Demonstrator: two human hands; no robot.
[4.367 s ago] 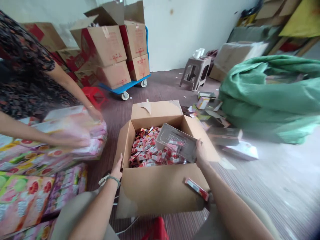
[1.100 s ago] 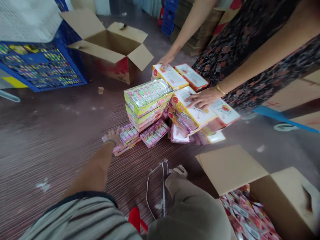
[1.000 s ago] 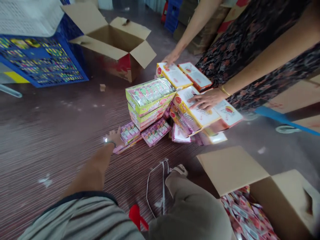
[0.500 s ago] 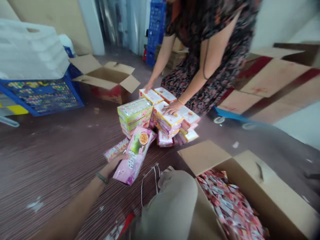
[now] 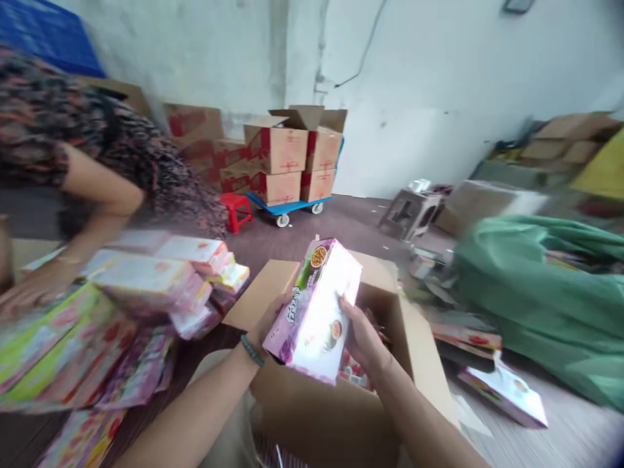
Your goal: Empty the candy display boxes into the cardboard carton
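Observation:
A purple and white box [image 5: 316, 318] with a passion fruit picture is tilted between my two hands, above an open cardboard carton [image 5: 336, 416]. My left hand [image 5: 273, 318] grips its purple left side. On its white face, near the right edge, lie the fingers of my right hand [image 5: 363, 331]. Red and pink small packets [image 5: 353, 372] show inside the carton, partly hidden by the box and my right hand. To the left stand stacked boxes [image 5: 146, 276] in white, orange, green and purple, blurred. A co-worker's hand [image 5: 41, 286] is at that stack.
Cartons stand on a blue wheeled trolley [image 5: 287, 207] by the wall, with a red stool [image 5: 236, 209] beside it. A green sack [image 5: 541, 305] fills the right side. Near it on the floor lies another purple and white box [image 5: 509, 390].
My view has swung right. The purple box has come from beside the stack to above the carton. My right hand has come into view and is on the box too.

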